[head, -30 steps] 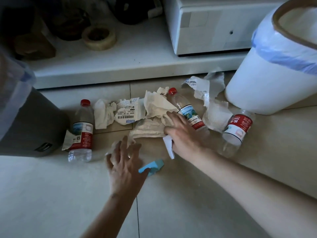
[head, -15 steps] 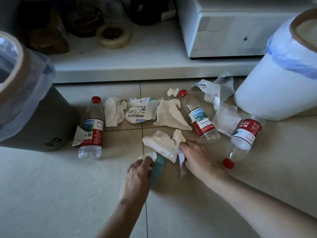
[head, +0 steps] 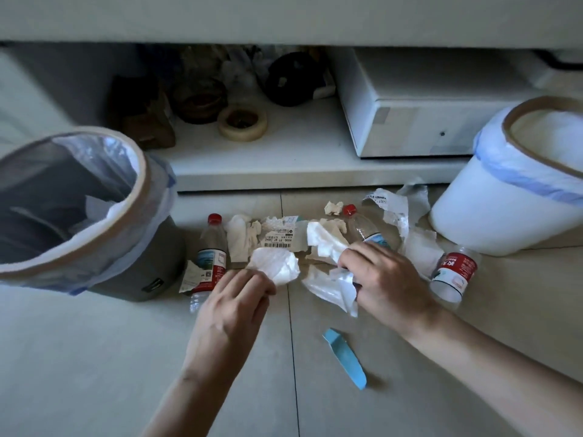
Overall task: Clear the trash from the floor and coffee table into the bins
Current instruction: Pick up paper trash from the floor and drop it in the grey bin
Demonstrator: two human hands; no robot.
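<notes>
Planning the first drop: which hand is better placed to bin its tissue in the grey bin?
Left. The left hand already pinches a crumpled tissue and sits nearer the grey bin; the right hand is farther.

Dim pale tiled floor (head: 94, 357); a low white shelf (head: 299, 159) holds a white box (head: 419, 121).

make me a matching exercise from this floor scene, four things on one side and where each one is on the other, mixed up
Things:
1. grey bin
2. white bin
3. blue paper strip
4. roll of tape

Places:
A. on the low shelf
B. far right of the floor
C. on the floor tiles nearest the camera, below the right hand
D. far left of the floor, beside a bottle

Pairs: 1-D, 2-B, 3-C, 4-A
</notes>
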